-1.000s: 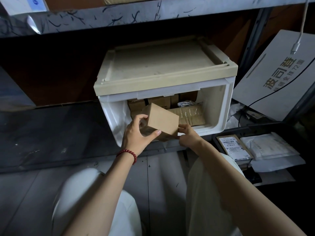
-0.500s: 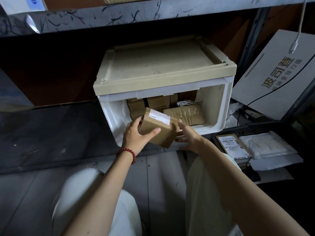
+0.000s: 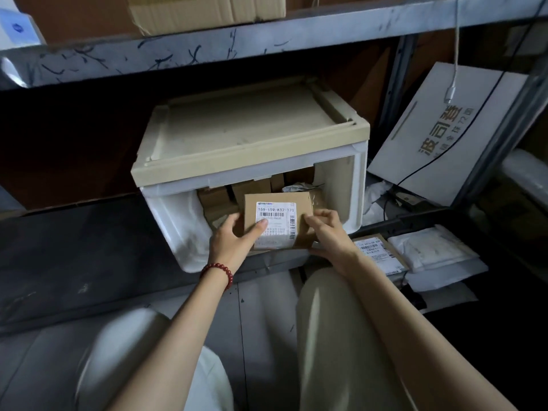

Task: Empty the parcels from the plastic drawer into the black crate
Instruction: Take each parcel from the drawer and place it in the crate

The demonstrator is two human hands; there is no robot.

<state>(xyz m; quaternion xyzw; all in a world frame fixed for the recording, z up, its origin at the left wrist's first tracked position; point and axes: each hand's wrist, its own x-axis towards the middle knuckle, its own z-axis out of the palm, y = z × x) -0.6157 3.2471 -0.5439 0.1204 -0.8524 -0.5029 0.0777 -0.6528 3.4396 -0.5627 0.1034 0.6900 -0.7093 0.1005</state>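
Observation:
A cream and white plastic drawer [image 3: 353,191] stands on a dark lower shelf, its front open. Inside it lie several brown cardboard parcels [image 3: 216,200]. In front of the opening, both hands hold a small brown parcel [image 3: 277,206] with its white barcode label facing me. My left hand [image 3: 232,240] grips its left side, thumb on the label. My right hand [image 3: 329,232] pinches its right edge. The black crate [image 3: 415,298] sits low at the right, holding a labelled brown parcel [image 3: 378,256] and white mailers [image 3: 430,253].
A grey metal shelf [image 3: 267,40] runs overhead with a cardboard box [image 3: 207,10] on it. A white printed board [image 3: 444,134] leans at the right, with a white cable [image 3: 455,54] hanging before it. My knees in pale trousers [image 3: 326,336] fill the foreground.
The parcel has been turned in both hands so that its label side faces me, and it has come slightly out of the drawer. My view has shifted a little lower.

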